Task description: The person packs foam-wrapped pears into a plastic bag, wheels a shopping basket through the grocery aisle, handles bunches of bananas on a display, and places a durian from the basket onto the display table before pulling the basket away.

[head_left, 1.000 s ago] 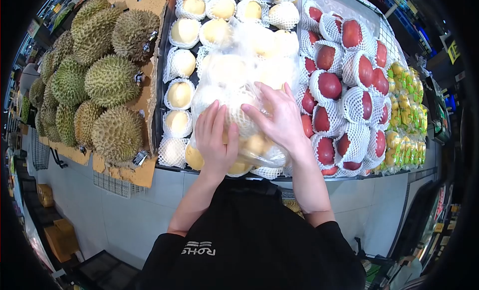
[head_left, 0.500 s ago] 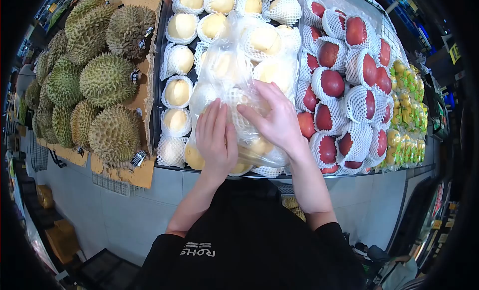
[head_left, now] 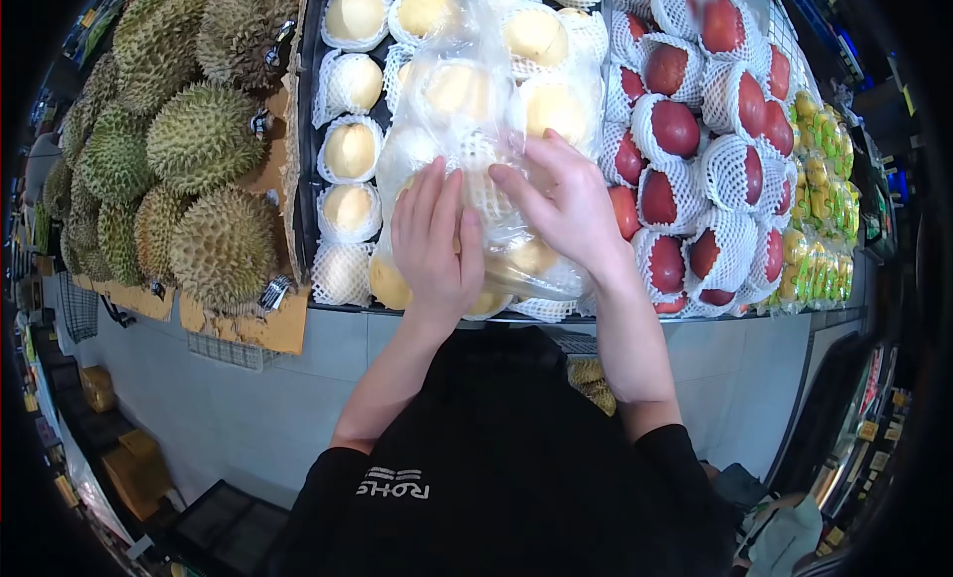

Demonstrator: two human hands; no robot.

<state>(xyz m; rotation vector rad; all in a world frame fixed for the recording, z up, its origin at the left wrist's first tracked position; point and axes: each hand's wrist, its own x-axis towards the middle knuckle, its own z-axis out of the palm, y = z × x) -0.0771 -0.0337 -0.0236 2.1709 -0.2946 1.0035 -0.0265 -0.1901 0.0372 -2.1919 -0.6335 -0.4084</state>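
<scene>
Supermarket fruit display (head_left: 309, 195), its back rows cut off above and its surroundings lost in the dark lens border. Before you, a clear plastic bag (head_left: 476, 130) lies over netted pale fruit (head_left: 350, 151); glare and folds obscure which fruit is inside it. Your left hand (head_left: 434, 235) is flat at the bag's near left, fingers extended, gripping nothing visible. Your right hand (head_left: 574, 200) rests at its right, thumb parted from fingers; no grip can be made out. Durians (head_left: 205, 137) lie left, netted red fruit (head_left: 675, 128) right.
</scene>
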